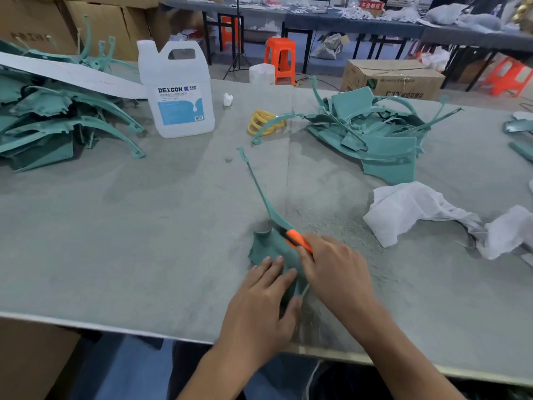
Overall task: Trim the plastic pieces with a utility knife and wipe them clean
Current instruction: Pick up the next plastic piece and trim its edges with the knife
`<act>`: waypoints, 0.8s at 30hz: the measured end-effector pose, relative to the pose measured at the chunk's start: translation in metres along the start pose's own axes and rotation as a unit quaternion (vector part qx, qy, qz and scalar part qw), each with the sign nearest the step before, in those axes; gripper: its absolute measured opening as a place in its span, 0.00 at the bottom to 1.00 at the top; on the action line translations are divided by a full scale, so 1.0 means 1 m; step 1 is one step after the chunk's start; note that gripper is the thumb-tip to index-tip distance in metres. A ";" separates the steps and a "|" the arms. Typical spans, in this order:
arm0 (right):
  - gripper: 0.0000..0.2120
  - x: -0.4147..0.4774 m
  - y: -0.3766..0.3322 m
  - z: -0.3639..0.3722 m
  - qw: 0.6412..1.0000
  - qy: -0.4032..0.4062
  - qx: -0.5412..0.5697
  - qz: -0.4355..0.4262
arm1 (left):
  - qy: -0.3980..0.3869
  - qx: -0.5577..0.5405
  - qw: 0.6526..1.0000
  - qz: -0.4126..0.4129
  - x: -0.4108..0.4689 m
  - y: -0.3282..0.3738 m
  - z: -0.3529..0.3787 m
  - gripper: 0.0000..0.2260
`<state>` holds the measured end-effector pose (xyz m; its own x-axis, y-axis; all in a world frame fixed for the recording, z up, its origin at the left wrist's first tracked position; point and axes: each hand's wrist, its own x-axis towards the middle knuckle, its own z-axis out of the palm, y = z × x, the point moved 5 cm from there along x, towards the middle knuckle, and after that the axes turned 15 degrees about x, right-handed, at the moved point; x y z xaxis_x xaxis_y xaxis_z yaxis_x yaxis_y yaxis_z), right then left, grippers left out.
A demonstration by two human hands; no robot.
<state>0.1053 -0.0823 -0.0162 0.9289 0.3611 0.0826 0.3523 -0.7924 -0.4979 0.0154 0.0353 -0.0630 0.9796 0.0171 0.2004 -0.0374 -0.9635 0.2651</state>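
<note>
A teal plastic piece (pixel 269 243) with a long thin curved arm lies on the grey table (pixel 129 226) near its front edge. My left hand (pixel 264 301) holds its wide end, fingers laid over the top and thumb curled at its near edge. My right hand (pixel 334 269) grips an orange utility knife (pixel 297 239), whose tip rests against the piece where the arm begins. A white wiping cloth (pixel 409 209) lies crumpled to the right. Fine shavings cover the table around the piece.
Heaps of teal plastic pieces lie at far left (pixel 57 125) and at back right (pixel 375 131). A clear DEXCON jug (pixel 178 90) stands behind, with yellow rings (pixel 264 122) beside it. Cardboard boxes, orange stools and other tables fill the background.
</note>
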 end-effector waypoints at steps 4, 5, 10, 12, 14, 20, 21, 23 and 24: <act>0.12 0.000 0.003 -0.009 1.000 -0.005 -0.001 0.008 | 0.006 -0.012 1.000 -0.002 -0.001 -0.001 -0.001 0.26; 0.11 -0.002 -0.002 -0.009 1.000 -0.004 0.000 -0.007 | 0.007 -0.013 1.000 -0.002 0.000 0.000 -0.001 0.27; 0.12 -0.002 -0.018 -0.001 0.999 -0.026 -0.012 -0.032 | 0.008 -0.015 1.000 0.006 -0.001 0.002 0.000 0.27; 0.12 0.002 -0.014 -0.003 0.999 -0.037 -0.011 -0.021 | 0.009 -0.016 1.000 0.002 -0.001 0.002 0.001 0.27; 0.12 0.006 -0.010 -0.004 0.999 -0.042 -0.011 -0.016 | 0.013 -0.016 1.000 -0.004 -0.001 0.002 0.000 0.25; 0.12 0.008 0.002 -0.007 1.000 -0.008 -0.016 0.002 | 0.013 -0.023 1.000 -0.008 0.000 0.003 -0.005 0.26; 0.12 0.007 0.007 -0.009 1.000 -0.002 -0.007 0.012 | 0.010 -0.026 1.000 -0.007 -0.001 0.003 -0.005 0.26; 0.12 0.004 0.013 -0.011 1.000 0.000 0.007 0.016 | -0.003 -0.034 0.999 0.000 0.001 -0.001 -0.005 0.25; 0.11 0.002 0.014 -0.012 1.000 0.006 0.007 0.010 | -0.008 -0.038 0.999 0.012 0.002 -0.005 -0.005 0.24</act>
<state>0.1134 -0.0986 -0.0129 0.9369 0.3398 0.0826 0.3325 -0.7924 -0.5114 0.0169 0.0413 -0.0593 0.9811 -0.0099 0.1931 -0.0749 -0.9402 0.3323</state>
